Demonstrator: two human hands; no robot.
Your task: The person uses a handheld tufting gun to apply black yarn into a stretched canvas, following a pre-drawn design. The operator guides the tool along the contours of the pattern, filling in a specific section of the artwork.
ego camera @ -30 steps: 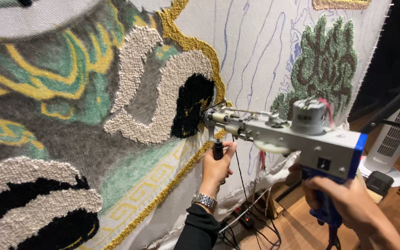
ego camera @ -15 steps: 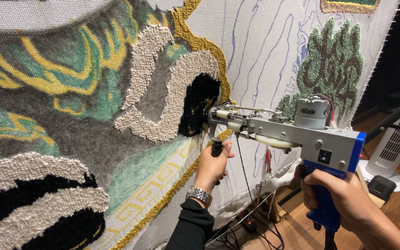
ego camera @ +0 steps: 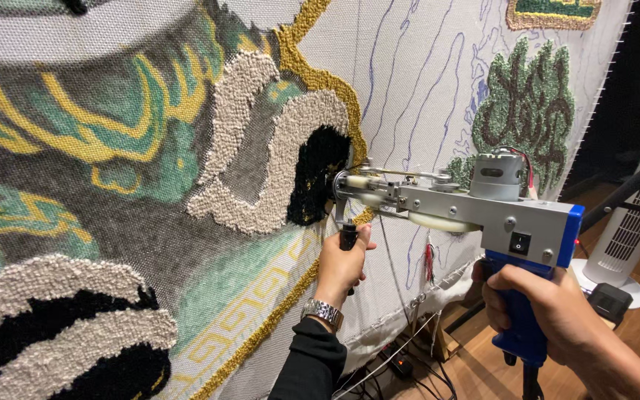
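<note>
Where the stretched backing cloth stands upright across the view, a tufting gun is held level against it by two hands. Right hand: fingers closed fully round the gun's blue rear grip, which hangs below the grey metal body; a black rocker switch sits just above this hand, and a round silver motor housing stands on top of the body further up. Left hand: closed round the short black front handle, directly under the gun's nose; a metal wristwatch and a dark sleeve follow below it. Gun's needle end: just above the left hand, pressed to the cloth at the edge of a black tufted patch. About that patch, beyond the left hand: cream looped bands, a mustard-yellow outline, then grey, green and yellow fields running away to the far side. Above the right hand: bare cloth with blue drawn lines, and a green and brown tufted tree shape. Past the right hand, at the outer edge: a white tower fan on a wooden floor. Beneath both hands: loose cables and a dark power strip on that floor.
</note>
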